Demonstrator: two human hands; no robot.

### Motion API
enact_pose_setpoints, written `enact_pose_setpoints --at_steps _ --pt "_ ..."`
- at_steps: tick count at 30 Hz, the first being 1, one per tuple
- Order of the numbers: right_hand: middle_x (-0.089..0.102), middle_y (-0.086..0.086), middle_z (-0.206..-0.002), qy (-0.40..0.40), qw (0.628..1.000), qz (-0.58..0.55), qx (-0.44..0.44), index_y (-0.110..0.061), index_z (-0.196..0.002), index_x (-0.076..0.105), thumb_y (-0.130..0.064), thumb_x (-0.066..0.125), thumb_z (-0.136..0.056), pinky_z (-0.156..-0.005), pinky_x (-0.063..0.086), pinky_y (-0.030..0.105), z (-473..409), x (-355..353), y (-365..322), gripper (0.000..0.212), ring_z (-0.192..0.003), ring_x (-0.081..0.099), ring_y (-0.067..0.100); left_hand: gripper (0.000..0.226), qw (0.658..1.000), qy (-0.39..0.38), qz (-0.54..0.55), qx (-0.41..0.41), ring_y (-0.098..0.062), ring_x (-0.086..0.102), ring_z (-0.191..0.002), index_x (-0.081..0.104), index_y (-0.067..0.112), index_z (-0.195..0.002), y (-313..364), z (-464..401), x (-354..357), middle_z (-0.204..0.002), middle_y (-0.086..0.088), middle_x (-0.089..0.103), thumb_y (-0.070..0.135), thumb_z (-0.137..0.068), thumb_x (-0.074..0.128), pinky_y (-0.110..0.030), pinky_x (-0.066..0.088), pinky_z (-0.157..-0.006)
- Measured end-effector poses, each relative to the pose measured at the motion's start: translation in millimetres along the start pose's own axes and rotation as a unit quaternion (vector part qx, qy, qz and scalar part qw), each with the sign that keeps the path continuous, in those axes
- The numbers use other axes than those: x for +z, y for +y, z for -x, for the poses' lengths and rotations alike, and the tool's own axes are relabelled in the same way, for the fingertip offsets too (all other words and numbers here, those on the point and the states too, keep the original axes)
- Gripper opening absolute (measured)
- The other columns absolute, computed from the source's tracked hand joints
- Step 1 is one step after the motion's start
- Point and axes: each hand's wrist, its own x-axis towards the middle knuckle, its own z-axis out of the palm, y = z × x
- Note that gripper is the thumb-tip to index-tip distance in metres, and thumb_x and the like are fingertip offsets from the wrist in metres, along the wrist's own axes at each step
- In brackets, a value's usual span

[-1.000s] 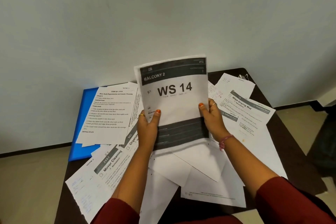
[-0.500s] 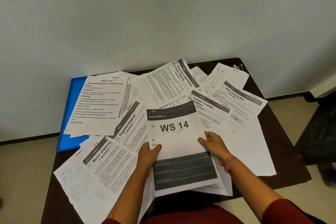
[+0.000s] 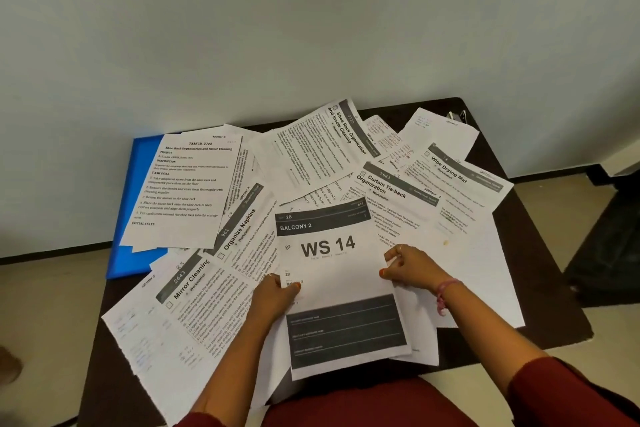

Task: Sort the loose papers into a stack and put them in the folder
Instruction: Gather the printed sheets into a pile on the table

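Dark worktop carries loose papers fanned over the blue folder; you risk sliding sheets off its edges. The WS 14 stack lies flat, near edge overhanging, your left hand and right hand fingers pinching its sides

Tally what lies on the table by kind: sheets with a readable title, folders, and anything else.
Titled sheets: 7 (WS 14, Mirror Cleaning, Organize Napkins, Curtain Tie-back, Wipe Drying Mat, Shoe Rack banner sheet, Shoe Rack plain sheet)
Blue folder: 1
Small metal clip-like object: 1
Total: 9
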Motion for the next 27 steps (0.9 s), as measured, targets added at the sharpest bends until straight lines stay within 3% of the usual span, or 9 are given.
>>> enact_pose_setpoints --at_steps 2,4,7,11,14,16,20,27 --pt "0.068 0.002 -0.086 -0.015 0.999 0.041 0.009 -0.016 -0.113 0.051 -0.028 0.069 -0.084 -0.071 0.051 0.024 -3 -9 -4 0.036 -0.068 0.063 0.012 0.022 0.995 -0.002 -0.104 0.007 -0.011 0.049 -0.068 0.051 0.015 -0.08 2 -4 -8 -0.078 -0.002 0.056 0.032 -0.09 0.061 -0.025 0.038 -0.061" --pt "0.064 0.003 -0.102 0.008 0.995 0.095 0.0 -0.015 -0.117 0.051 -0.035 0.068 -0.085 -0.077 0.047 0.024 -9 -19 -10 0.042 -0.081 0.06 0.014 0.022 0.984 0.006 -0.177 0.018 -0.014 0.052 -0.069 0.054 0.013 -0.08 5 -12 -18 -0.077 -0.003 0.057 0.032 -0.09 0.059 -0.026 0.041 -0.063" --pt "0.063 0.007 -0.116 0.089 0.991 0.09 -0.05 -0.013 -0.118 0.054 -0.036 0.068 -0.086 -0.085 0.043 0.024 -23 -33 -27 0.042 -0.096 0.058 0.017 0.016 0.978 0.05 -0.192 0.062 -0.02 0.056 -0.075 0.058 0.006 -0.088 19 -27 -35 -0.09 -0.011 0.064 0.022 -0.089 0.058 -0.028 0.048 -0.07" --pt "0.063 0.006 -0.117 0.155 0.977 0.056 -0.133 -0.014 -0.119 0.058 -0.03 0.066 -0.087 -0.082 0.045 0.026 -46 -47 -61 0.037 -0.092 0.054 0.013 0.024 0.961 0.087 -0.177 0.194 -0.024 0.059 -0.094 0.06 0.003 -0.112 53 -49 -43 -0.112 -0.013 0.059 0.016 -0.092 0.056 -0.037 0.051 -0.086" --pt "0.061 0.005 -0.12 0.134 0.975 0.088 -0.153 -0.015 -0.122 0.06 -0.032 0.068 -0.086 -0.082 0.04 0.025 -63 -53 -80 0.041 -0.095 0.052 0.013 0.037 0.948 0.074 -0.198 0.239 -0.029 0.051 -0.118 0.05 0.004 -0.131 77 -60 -41 -0.128 -0.013 0.051 0.015 -0.096 0.049 -0.037 0.042 -0.099" --pt "0.063 0.006 -0.121 0.106 0.977 0.107 -0.15 -0.014 -0.12 0.063 -0.031 0.071 -0.083 -0.083 0.04 0.024 -72 -55 -88 0.041 -0.101 0.055 0.017 0.04 0.941 0.058 -0.229 0.242 -0.029 0.046 -0.124 0.047 0.006 -0.136 85 -69 -37 -0.134 -0.012 0.048 0.018 -0.098 0.045 -0.039 0.04 -0.103" --pt "0.063 0.006 -0.121 0.069 0.977 0.143 -0.14 -0.013 -0.119 0.064 -0.027 0.072 -0.083 -0.091 0.044 0.027 -85 -55 -90 0.04 -0.107 0.057 0.019 0.037 0.931 0.048 -0.283 0.224 -0.026 0.045 -0.122 0.049 0.008 -0.133 86 -82 -34 -0.132 -0.012 0.049 0.023 -0.1 0.04 -0.04 0.04 -0.101" --pt "0.061 0.005 -0.109 0.073 0.981 0.123 -0.131 -0.012 -0.122 0.06 -0.024 0.073 -0.081 -0.081 0.043 0.024 -96 -49 -83 0.044 -0.092 0.052 0.014 0.039 0.931 0.052 -0.284 0.222 -0.026 0.044 -0.121 0.05 0.008 -0.132 80 -90 -32 -0.13 -0.012 0.049 0.029 -0.1 0.042 -0.038 0.039 -0.1"
